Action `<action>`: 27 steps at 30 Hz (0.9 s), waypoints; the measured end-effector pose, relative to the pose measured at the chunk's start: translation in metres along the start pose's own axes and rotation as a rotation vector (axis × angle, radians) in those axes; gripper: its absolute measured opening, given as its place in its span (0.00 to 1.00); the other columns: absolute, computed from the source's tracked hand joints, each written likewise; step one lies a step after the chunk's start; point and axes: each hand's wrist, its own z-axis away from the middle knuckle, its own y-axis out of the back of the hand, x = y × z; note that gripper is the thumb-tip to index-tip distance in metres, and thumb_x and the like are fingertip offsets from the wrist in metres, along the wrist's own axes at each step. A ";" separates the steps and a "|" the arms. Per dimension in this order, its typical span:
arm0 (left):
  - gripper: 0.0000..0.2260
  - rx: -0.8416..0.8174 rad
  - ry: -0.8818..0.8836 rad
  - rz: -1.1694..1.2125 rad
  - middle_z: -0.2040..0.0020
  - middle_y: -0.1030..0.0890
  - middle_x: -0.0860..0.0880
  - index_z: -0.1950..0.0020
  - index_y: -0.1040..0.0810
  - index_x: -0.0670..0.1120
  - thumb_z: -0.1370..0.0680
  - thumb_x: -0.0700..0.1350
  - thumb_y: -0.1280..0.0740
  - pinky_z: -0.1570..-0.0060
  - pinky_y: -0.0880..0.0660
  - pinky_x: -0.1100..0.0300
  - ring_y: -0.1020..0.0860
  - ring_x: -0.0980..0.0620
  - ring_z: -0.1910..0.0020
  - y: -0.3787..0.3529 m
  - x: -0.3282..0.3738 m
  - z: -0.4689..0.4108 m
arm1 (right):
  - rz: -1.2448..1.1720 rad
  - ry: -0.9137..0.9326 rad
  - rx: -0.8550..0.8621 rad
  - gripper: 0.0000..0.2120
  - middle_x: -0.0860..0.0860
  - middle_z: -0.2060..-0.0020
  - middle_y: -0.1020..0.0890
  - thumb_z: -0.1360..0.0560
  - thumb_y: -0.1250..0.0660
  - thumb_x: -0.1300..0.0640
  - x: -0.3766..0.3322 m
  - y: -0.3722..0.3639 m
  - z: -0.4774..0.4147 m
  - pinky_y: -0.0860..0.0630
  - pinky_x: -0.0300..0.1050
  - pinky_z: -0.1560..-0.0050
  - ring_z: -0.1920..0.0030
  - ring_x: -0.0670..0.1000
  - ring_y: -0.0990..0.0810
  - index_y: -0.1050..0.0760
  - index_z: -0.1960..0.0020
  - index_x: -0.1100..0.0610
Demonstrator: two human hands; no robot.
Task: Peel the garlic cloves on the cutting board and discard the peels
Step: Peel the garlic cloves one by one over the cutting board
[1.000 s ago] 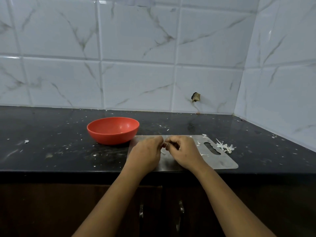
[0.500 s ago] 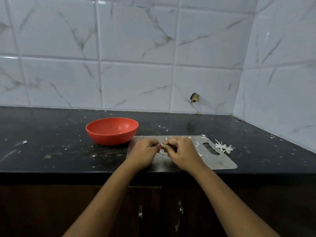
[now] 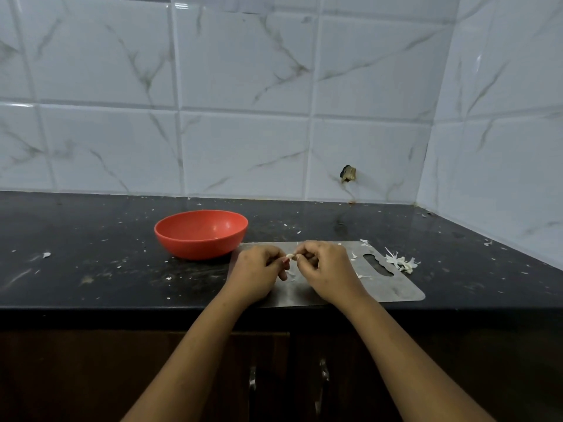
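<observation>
Left hand [image 3: 254, 274], right hand [image 3: 327, 269]: fingers [image 3: 304, 257] curled, both pinching one garlic clove [image 3: 290, 256] between fingertips, over cutting board [image 3: 396, 289]. Peel pile [image 3: 400, 263] right of fingers, on tabletop [image 3: 91, 254] beside board's handle end. Red bowl [image 3: 201, 234] left of fingers, beside board

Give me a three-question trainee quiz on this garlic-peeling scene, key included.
1. True or false: the red bowl stands left of the cutting board.
2. Where is the garlic clove? A) in the bowl B) pinched between the left hand and right hand over the board C) lying loose on the board
3. Fill in: the pile of peels lies by the board's ___ edge.
Key: 1 true; 2 B; 3 right.
</observation>
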 end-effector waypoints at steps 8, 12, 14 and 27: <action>0.14 -0.044 0.049 -0.047 0.71 0.23 0.53 0.66 0.24 0.51 0.21 0.41 0.37 0.68 0.30 0.65 0.28 0.60 0.75 0.000 0.001 -0.001 | 0.064 -0.013 0.006 0.05 0.49 0.68 0.21 0.26 0.34 0.62 -0.004 -0.004 0.001 0.31 0.35 0.67 0.69 0.45 0.26 0.19 0.57 0.58; 0.15 -0.067 0.070 -0.087 0.71 0.23 0.52 0.67 0.25 0.50 0.21 0.42 0.37 0.70 0.30 0.67 0.27 0.57 0.75 0.001 0.003 -0.001 | 0.165 -0.050 0.065 0.07 0.53 0.64 0.20 0.24 0.37 0.62 0.000 -0.005 0.000 0.27 0.45 0.59 0.63 0.51 0.24 0.20 0.56 0.61; 0.14 -0.086 0.090 -0.077 0.71 0.24 0.52 0.67 0.25 0.49 0.21 0.42 0.37 0.72 0.31 0.69 0.27 0.58 0.76 0.002 0.003 0.000 | 0.155 -0.118 0.101 0.08 0.55 0.64 0.19 0.24 0.38 0.63 0.003 -0.002 -0.004 0.26 0.47 0.58 0.63 0.53 0.23 0.20 0.56 0.62; 0.05 -0.002 0.120 0.029 0.64 0.17 0.51 0.57 0.18 0.42 0.22 0.41 0.33 0.71 0.26 0.71 0.26 0.62 0.79 0.000 0.005 0.002 | 0.153 -0.218 0.075 0.08 0.53 0.66 0.18 0.25 0.32 0.57 0.005 -0.004 -0.003 0.23 0.45 0.57 0.62 0.51 0.20 0.18 0.60 0.60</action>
